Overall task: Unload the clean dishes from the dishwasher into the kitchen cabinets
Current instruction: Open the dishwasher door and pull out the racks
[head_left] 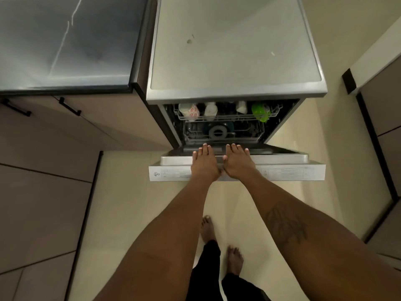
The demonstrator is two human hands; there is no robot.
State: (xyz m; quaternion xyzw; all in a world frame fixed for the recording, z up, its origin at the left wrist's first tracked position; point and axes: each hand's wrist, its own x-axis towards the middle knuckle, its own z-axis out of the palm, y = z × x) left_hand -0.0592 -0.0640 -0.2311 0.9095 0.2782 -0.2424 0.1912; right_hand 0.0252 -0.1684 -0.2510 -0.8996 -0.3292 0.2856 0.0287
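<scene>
The dishwasher door [286, 170] is lowered almost flat in front of me. My left hand [204, 162] and my right hand [237, 162] lie side by side over its top edge, fingers across the inner side and thumbs tucked under. The upper rack [230, 117] holds a white cup with red flowers [189, 110], a plain white cup [211, 110], another white cup [241, 106] and a green cup [260, 112]. Below it, a dark teal dish with a grey round part [218, 131] sits in the lower rack. The racks' rear parts are hidden under the dishwasher top.
The dishwasher's grey top [234, 51] is at waist height. A dark glossy counter [65, 40] stands to the left, over cabinets with black bar handles [69, 106]. More cabinet fronts [386, 109] line the right side. My bare feet [234, 260] stand on pale floor.
</scene>
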